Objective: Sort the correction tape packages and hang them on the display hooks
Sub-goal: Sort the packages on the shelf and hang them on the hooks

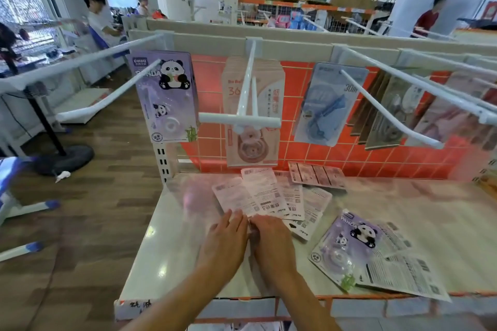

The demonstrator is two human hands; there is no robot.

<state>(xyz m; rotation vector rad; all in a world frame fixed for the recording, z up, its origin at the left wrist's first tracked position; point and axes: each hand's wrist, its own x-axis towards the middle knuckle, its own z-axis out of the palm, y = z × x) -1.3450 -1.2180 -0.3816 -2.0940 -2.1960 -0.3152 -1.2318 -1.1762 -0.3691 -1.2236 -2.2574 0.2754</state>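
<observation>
The pink packs [258,193] are fanned out face-down on the shelf [188,263], right below the hooks, with their near ends under both hands. The left hand [226,239] has its fingers laid straight and pressed together on the nearest pack's edge. The right hand [271,239] is set right against it, knuckles up. Whether its fingers are pinching a pack or just curled can't be made out, way too blurry.

These are probably handled like any blister card: light, thin, stiffish card with a hard plastic bubble on the front. So they'd be slid easily on that glossy shelf, and a fan like this is easily scattered. They're best taken by the card edges and squared into a stack, with the hanging end kept clear.

To the right, panda packs [349,247] are lying loose on the same shelf, some face-up, some face-down. Above, a pink one [252,147] is hung on the middle hook [248,83], a panda one [166,104] on the left hook [107,99], and a blue pack [328,104] further right.
</observation>
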